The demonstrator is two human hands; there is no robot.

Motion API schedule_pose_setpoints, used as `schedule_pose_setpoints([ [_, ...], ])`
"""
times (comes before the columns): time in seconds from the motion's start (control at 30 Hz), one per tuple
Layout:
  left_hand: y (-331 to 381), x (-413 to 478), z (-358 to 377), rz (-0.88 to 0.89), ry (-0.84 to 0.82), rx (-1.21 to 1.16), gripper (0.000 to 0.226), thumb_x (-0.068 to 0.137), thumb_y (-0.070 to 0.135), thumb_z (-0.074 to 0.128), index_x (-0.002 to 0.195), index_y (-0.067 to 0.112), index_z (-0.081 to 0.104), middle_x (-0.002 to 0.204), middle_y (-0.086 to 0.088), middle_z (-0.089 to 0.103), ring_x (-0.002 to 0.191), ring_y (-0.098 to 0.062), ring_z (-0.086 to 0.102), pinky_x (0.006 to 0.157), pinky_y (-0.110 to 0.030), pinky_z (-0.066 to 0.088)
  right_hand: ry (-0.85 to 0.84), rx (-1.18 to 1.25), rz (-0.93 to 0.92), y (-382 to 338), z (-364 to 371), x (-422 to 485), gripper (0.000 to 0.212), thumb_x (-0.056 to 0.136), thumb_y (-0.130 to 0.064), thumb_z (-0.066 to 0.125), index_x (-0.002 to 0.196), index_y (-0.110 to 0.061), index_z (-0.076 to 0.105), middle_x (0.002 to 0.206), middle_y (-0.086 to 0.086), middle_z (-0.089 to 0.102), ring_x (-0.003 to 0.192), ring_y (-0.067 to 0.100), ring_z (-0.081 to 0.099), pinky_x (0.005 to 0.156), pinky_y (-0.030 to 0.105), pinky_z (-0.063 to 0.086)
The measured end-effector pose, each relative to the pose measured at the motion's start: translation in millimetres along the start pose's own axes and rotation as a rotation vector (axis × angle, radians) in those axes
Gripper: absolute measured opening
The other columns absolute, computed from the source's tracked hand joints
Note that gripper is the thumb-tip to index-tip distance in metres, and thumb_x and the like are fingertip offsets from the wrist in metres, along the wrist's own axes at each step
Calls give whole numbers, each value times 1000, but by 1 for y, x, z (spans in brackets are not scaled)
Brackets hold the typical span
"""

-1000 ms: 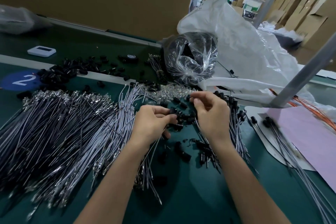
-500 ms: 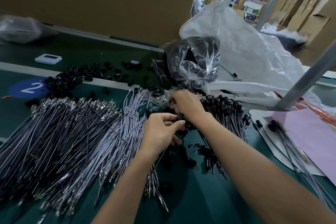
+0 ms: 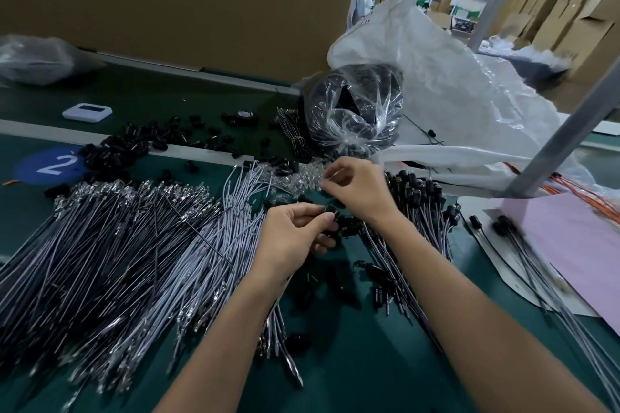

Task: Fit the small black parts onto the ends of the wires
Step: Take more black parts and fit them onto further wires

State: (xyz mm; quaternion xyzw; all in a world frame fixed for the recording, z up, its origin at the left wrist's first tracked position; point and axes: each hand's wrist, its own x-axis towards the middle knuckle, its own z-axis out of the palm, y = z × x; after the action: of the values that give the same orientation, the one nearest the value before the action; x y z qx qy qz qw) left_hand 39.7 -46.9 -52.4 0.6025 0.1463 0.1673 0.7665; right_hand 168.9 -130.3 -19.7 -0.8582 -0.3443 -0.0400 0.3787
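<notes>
Beneath my forearms the green worktop (image 3: pixel 352 365) is spreading. My left fingers (image 3: pixel 312 211) are pinching one small black plastic cap (image 3: pixel 331 209). My right fingers (image 3: pixel 337 172) are curling together just beyond them, over a heap of tiny clear pieces (image 3: pixel 300 182); whether they are gripping anything I cannot tell. Piled to the left of my left fingers are lying thin grey metal-tipped wires (image 3: pixel 134 245).

Green bench top (image 3: pixel 352 365), with blue "2" disc (image 3: pixel 50 164) as reference. Loose black parts (image 3: pixel 134 144): just behind and right of the disc. White device (image 3: pixel 86 112): behind it. Grey wires (image 3: pixel 117 251), heaped: in front of it. Clear bag (image 3: pixel 355 117), white sack (image 3: pixel 453 104), capped wires (image 3: pixel 416 191) and pink sheet (image 3: pixel 577 251): well to its right.
</notes>
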Motion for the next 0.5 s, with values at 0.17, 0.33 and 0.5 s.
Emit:
schedule_pose_setpoints([
  [0.17,-2,-1,3,24,-25,18,13,86,3,71,96,10,72,75,-7,76,58,-16,70,50,-20,52,89,411,80,5,-16,-46,14,82,-6,75,94,-15,75,81,2,75,78,14,71,72,23,55],
  [0.33,-2,-2,3,65,-58,109,17,84,6,74,101,8,75,76,-7,76,55,-13,67,49,-19,50,102,553,100,-1,-20,-66,10,81,-5,76,79,-14,72,70,3,72,64,14,66,64,27,56],
  [0.5,-2,-3,5,137,-47,199,12,82,11,78,91,19,76,71,-5,75,50,-11,63,44,-19,45,152,536,108,-2,-25,-70,7,80,-11,78,78,-12,72,68,6,71,59,17,65,58,26,53],
])
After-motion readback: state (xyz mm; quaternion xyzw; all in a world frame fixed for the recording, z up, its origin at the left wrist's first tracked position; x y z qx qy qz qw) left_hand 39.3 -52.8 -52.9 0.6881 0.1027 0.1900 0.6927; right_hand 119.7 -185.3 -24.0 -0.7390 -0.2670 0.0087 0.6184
